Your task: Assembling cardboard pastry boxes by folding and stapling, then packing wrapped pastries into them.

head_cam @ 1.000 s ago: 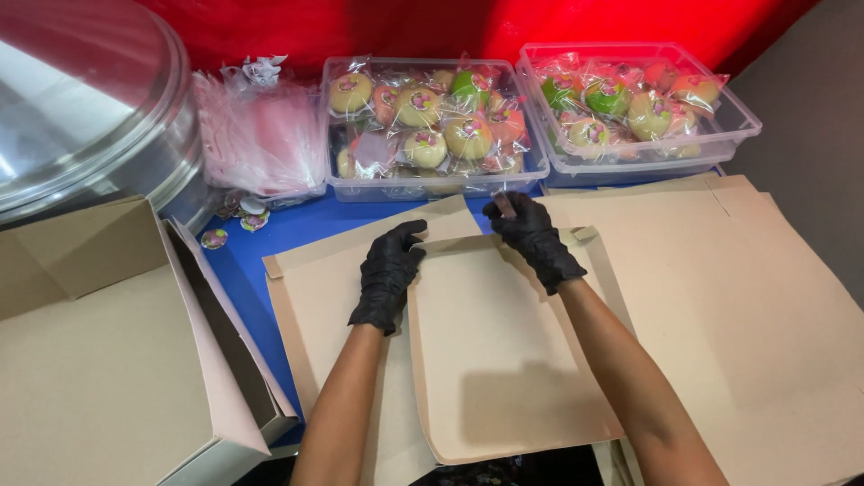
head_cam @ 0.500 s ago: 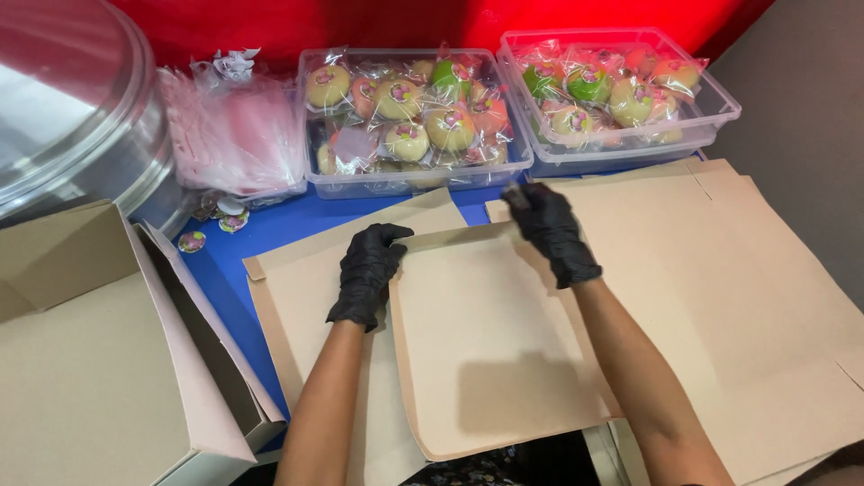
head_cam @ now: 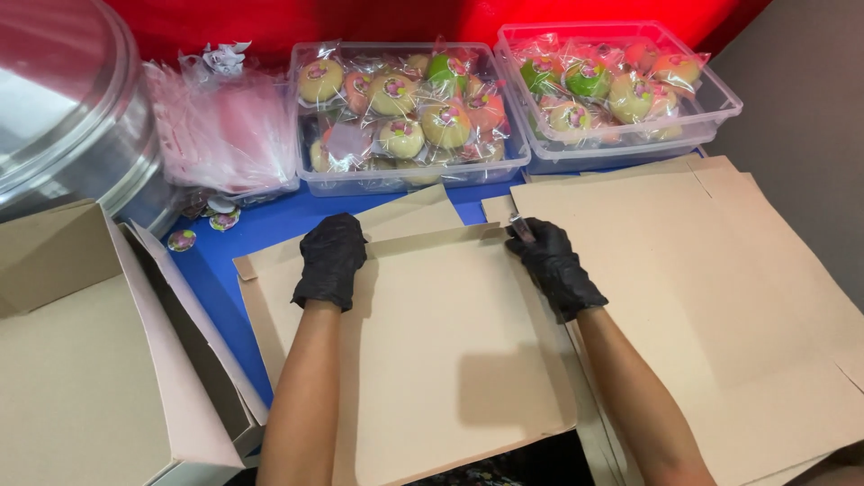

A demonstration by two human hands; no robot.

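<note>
— On the blue table (head_cam: 270, 225): item?
— Flat cardboard sheet (head_cam: 441, 351), centre. Left hand (head_cam: 331, 261) pressing its far edge, right hand (head_cam: 553, 265) pinching the far corner — panel now lies flatter than a second ago.

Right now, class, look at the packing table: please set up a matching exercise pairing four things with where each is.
Things:
1. left hand
2. right hand
3. metal drum
4. wrapped round cakes

Places:
A. in clear plastic tubs at the back
B. far left corner
C. on the cardboard sheet's top-left edge
D. at the sheet's top-right corner

Pairs: 1-C, 2-D, 3-B, 4-A
</note>
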